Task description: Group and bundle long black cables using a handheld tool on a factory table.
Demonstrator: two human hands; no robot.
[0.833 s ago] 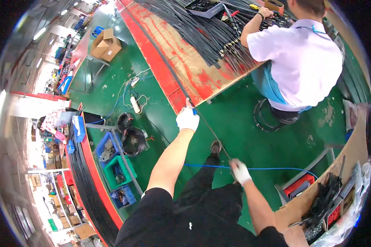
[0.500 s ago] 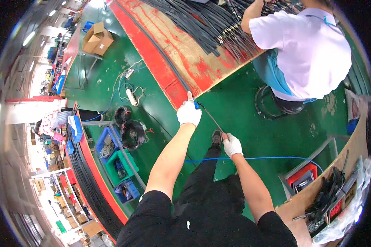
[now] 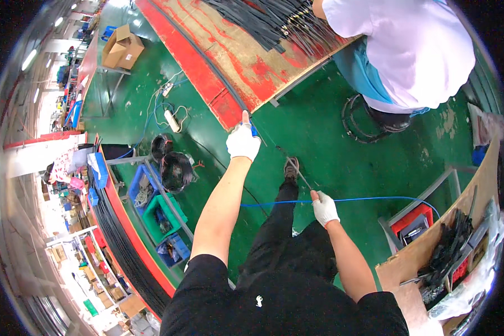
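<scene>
My left hand [image 3: 244, 141], in a white glove with a bare thumb tip, is closed at the near corner of the red-edged table. It grips the end of a long black tube [image 3: 221, 77] that lies along the table edge. A small blue piece [image 3: 254, 130], its kind unclear, shows beside its fingers. Lower and to the right, my gloved right hand [image 3: 324, 208] is closed around a thin grey cord [image 3: 303, 178]. The cord slants up toward my left hand, its dark tip [image 3: 279, 148] hanging over the floor; a faint thin line seems to join them.
Bundles of black tubes [image 3: 252, 22] lie on the table [image 3: 269, 84]. A co-worker in a light shirt [image 3: 397, 50] sits at right. Black coils [image 3: 176, 171], blue and green bins [image 3: 165, 215] and a power strip [image 3: 172, 120] are at left. A blue hose [image 3: 369, 198] crosses before my legs.
My right hand has moved slightly down and right with the cord, whose dark tip is now farther from my left hand. My left hand has shifted slightly up and left in view.
</scene>
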